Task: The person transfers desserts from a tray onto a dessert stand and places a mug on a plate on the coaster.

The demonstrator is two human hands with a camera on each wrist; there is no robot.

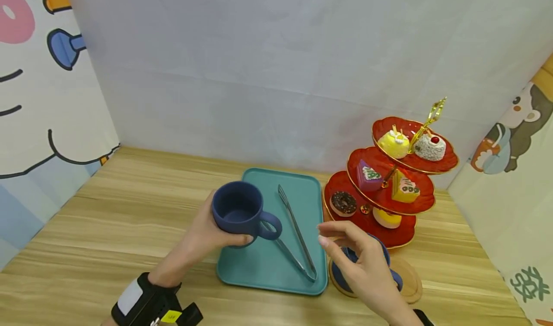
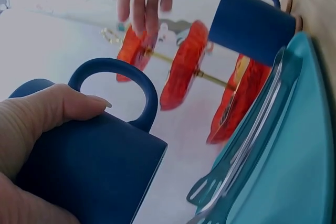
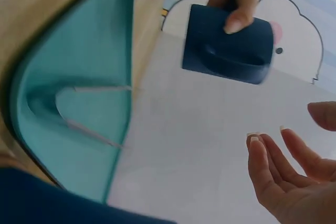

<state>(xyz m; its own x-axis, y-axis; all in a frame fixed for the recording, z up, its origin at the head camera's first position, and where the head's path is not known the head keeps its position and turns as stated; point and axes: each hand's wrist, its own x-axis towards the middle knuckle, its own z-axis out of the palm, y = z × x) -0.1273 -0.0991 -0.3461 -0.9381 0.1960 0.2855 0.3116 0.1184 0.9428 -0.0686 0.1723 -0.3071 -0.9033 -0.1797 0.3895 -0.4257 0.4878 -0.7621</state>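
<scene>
My left hand (image 1: 211,230) grips a dark blue mug (image 1: 238,206) by its body, thumb along the side near the handle, over the left part of a teal tray (image 1: 255,273). In the left wrist view the mug (image 2: 105,166) is upright, clear of the tray. My right hand (image 1: 363,263) holds nothing; its fingers are loosely bent, thumb apart from them, as the right wrist view also shows. Below it a second blue mug (image 1: 396,279) stands on a round wooden coaster, partly hidden by the hand. Metal tongs (image 1: 298,230) lie spread on the tray.
Behind the second mug stands a three-tier red stand (image 1: 403,230) with a gold handle. It bears small cakes, a chocolate donut (image 1: 343,203) and other pastries. Another wooden coaster (image 1: 410,280) lies at the right. A pale wall (image 1: 259,76) closes off the back of the wooden table (image 1: 129,196).
</scene>
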